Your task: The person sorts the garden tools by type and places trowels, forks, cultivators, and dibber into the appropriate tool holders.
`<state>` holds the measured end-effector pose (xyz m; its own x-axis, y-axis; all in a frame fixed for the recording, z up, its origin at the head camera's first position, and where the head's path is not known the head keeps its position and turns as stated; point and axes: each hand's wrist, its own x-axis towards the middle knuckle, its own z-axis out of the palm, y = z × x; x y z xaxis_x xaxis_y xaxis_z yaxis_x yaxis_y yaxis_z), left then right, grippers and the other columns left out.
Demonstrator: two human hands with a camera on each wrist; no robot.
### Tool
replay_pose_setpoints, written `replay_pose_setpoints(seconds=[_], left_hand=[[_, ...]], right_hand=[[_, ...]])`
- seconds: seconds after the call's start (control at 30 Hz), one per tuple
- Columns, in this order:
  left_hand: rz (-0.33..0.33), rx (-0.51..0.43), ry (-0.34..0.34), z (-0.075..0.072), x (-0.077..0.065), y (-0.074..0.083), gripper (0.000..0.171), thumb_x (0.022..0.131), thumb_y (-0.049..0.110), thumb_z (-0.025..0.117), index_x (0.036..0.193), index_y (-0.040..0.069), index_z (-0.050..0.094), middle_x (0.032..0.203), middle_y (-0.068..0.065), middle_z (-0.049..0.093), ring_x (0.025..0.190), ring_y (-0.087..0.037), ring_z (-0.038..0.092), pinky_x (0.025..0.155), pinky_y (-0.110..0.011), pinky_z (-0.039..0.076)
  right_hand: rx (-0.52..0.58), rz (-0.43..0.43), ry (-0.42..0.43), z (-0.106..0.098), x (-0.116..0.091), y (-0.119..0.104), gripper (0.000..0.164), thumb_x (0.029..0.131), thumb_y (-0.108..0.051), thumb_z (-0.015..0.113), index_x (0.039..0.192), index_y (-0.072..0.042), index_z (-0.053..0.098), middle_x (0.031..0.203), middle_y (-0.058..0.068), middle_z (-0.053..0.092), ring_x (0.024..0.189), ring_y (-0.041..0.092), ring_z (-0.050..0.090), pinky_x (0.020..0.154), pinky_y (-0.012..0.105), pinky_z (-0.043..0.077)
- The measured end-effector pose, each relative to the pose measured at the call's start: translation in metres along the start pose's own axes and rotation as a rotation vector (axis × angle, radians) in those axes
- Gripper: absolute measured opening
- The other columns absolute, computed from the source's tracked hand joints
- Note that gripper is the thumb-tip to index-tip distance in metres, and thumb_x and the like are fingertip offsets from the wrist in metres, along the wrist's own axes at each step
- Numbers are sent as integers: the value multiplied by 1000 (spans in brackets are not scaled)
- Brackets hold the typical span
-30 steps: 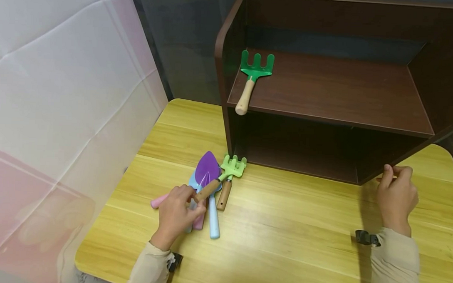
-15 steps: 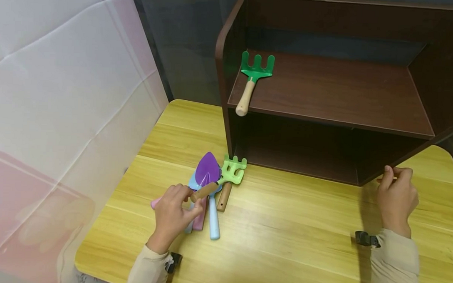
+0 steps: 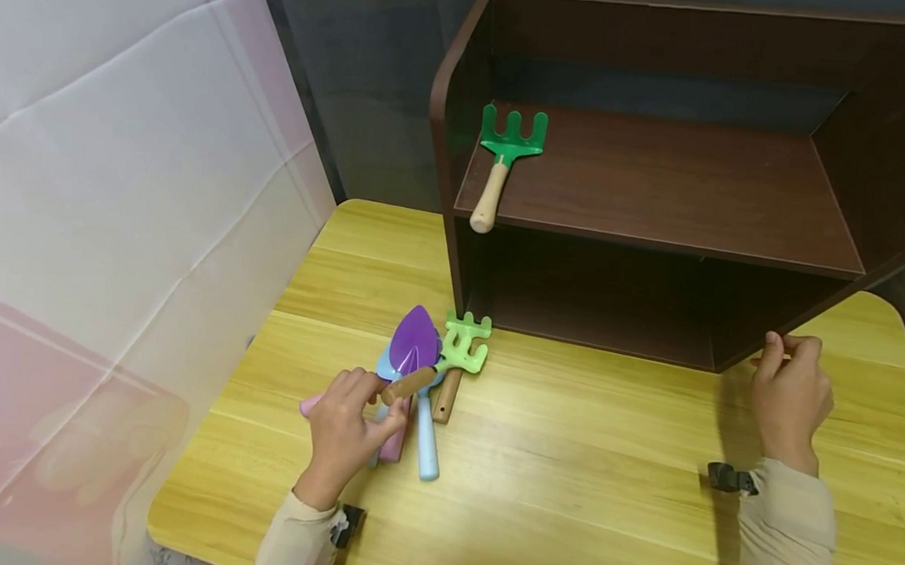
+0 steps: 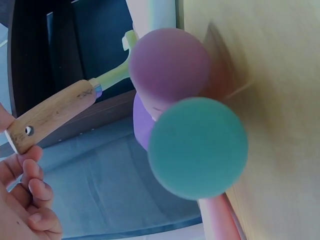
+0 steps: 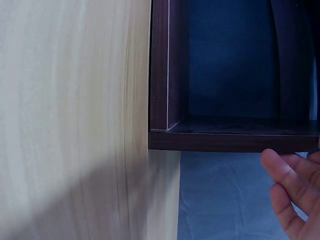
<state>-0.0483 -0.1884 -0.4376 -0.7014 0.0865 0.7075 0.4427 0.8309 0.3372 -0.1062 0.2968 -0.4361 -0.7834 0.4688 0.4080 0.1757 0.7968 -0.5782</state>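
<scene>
The left hand (image 3: 345,435) pinches the end of the wooden handle of a light green hand rake (image 3: 411,384), seen closer as the rake handle (image 4: 55,116) in the left wrist view. Its tines hang over a second light green rake (image 3: 468,323) lying beneath. Beside it, a purple trowel (image 3: 415,339) tops a pile of garden tools, with a pale blue handle (image 3: 428,440) pointing toward me. At the right, the right hand (image 3: 791,402) holds the lower front edge of a dark brown shelf's side panel (image 5: 225,142), its fingers against the outer face.
On the upper board (image 3: 673,182) of the shelf lies a dark green rake (image 3: 511,143), its handle jutting past the front edge. The shelf stands on a yellow wood table (image 3: 566,469). A pale printed sheet (image 3: 143,139) hangs along the left.
The left hand has drawn back slightly to the left and turned the pinched rake, so its head has shifted downward in view. The right hand stays at the shelf's edge.
</scene>
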Motion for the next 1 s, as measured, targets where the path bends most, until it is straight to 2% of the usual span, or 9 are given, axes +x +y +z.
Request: replay_pose_setpoints(seconds=[0.4,0.73,0.9,1.0], left_hand=[[-6,4,-10,-2,5,4,17,70,25,60,67,9,56,58,-2,49,57,-13,41,50,-23,30],[14,-21,12,1,8,6,15,68,23,58,65,9,54,58,-1,48,54,-14,40,48,-22,29],[27,-30,45,-1,12,8,15,69,23,58,65,8,54,58,-1,47,54,-14,39,48,-22,29],[23,-71,73,-1,14,10,14,68,22,58,65,9,55,58,-1,47,55,-14,39,50,-23,30]], right_hand=[[2,20,17,2,1,0,43,102,-35,40,116,4,52,91,26,69,85,53,60,62,55,35],[6,5,23,4,3,0,43,102,-35,40,116,4,52,91,26,69,85,52,60,63,56,36],[4,0,26,3,2,-1,43,102,-35,39,115,5,52,90,26,70,85,53,60,63,56,36],[0,11,22,3,1,0,43,102,-35,39,115,4,52,91,26,69,86,53,60,64,56,36]])
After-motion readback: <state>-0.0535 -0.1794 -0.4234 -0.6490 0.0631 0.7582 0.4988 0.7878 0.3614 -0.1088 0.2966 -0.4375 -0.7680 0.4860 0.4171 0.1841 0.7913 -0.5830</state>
